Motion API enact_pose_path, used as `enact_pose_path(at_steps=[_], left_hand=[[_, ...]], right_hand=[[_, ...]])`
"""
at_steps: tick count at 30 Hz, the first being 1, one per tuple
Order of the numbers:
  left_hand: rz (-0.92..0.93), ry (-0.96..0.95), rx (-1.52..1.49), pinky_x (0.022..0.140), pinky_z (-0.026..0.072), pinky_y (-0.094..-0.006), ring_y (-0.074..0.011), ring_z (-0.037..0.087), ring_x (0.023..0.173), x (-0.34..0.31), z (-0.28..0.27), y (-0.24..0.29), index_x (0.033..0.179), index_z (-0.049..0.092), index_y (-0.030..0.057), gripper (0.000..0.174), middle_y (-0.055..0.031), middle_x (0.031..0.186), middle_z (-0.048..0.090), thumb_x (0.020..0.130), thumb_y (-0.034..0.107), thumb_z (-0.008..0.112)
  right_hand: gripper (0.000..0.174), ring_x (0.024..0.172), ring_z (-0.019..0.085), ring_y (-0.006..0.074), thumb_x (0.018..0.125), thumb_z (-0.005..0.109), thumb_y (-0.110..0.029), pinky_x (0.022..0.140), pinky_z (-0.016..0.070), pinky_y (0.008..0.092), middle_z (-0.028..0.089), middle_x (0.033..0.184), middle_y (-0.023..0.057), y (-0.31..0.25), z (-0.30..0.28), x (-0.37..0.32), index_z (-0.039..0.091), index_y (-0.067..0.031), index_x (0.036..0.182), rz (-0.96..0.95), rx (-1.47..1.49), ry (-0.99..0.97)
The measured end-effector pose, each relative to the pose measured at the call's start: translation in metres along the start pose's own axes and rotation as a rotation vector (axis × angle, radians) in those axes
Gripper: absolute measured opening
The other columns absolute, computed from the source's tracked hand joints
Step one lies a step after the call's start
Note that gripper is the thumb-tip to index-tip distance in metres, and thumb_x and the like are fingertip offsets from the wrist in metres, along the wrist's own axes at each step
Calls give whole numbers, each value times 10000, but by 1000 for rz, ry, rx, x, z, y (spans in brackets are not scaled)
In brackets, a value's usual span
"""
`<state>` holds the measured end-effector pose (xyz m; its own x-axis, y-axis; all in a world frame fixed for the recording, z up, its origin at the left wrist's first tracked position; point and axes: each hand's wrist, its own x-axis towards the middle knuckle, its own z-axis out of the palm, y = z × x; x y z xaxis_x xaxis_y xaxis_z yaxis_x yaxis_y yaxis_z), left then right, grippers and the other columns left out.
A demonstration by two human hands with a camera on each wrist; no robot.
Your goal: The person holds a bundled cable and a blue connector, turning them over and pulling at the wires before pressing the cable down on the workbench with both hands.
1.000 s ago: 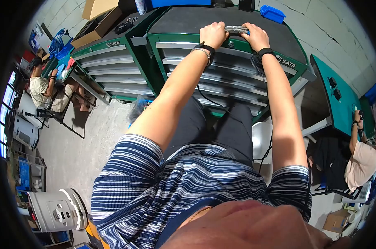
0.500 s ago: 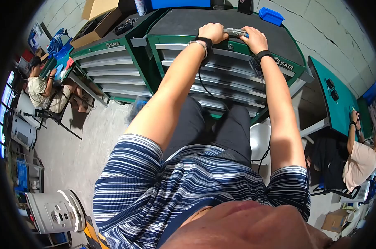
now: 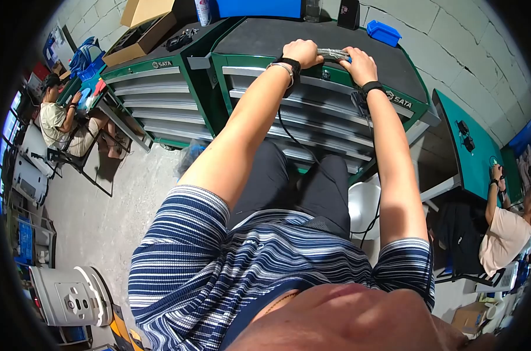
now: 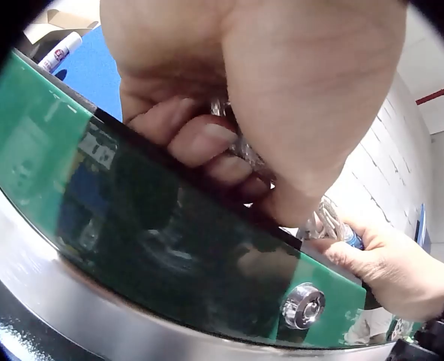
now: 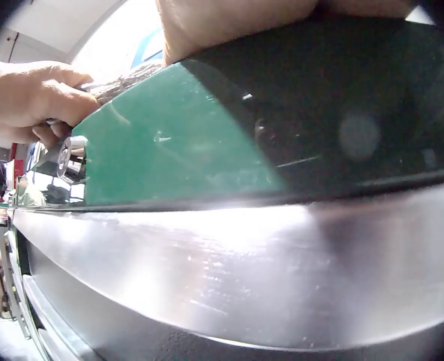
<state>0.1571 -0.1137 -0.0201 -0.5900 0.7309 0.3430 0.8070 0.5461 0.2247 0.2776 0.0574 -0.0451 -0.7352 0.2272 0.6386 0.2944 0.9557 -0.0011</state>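
Between my two hands stretches a bundle of silvery-grey cable point(image 3: 333, 54), at the front edge of the tool cabinet's black top. My left hand point(image 3: 300, 54) grips its left end; in the left wrist view, curled fingers point(image 4: 199, 143) wrap round shiny, clear-looking strands. The right hand point(image 3: 361, 65) holds the other end, thumb and fingers close by a blue piece point(image 4: 355, 235) on the bundle. Most of that blue piece is hidden behind the right hand. Just below the hands, a round metal lock point(image 4: 305, 306) sits in the green cabinet front.
The green tool cabinet point(image 3: 259, 59) has several silver-edged drawers. On its top, a blue bin point(image 3: 384, 33) stands at the back right, near a black box point(image 3: 348, 14). A second cabinet on the left bears an open cardboard box point(image 3: 139, 38). Two people sit at side tables.
The head view has shifted slightly, so the cabinets appear a little lower. Both hands keep hold of the cable bundle at the cabinet's front edge, with little movement.
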Motion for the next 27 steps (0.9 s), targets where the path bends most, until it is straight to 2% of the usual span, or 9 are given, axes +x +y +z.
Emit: enact_pose_path(at_steps=[7,27], left_hand=[[22,90,34,834,549,-447,-333,697,931,-5,6,3,999,728,133,332,-136,952,729,872,434,671],[72,176,73,800,556,-447,-332,705,894,-6,15,0,977,730,135,335,-133,904,730,864,447,681]], right_hand=[[308,1023,625,242,838,710,-340,861,465,411,666,1018,25,2,3,-2,641,-182,1093,-30,9,37],[317,1043,618,235,847,698,-351,862,454,404,669,1041,18,2,5,-3,636,-185,1109,-35,8,52]])
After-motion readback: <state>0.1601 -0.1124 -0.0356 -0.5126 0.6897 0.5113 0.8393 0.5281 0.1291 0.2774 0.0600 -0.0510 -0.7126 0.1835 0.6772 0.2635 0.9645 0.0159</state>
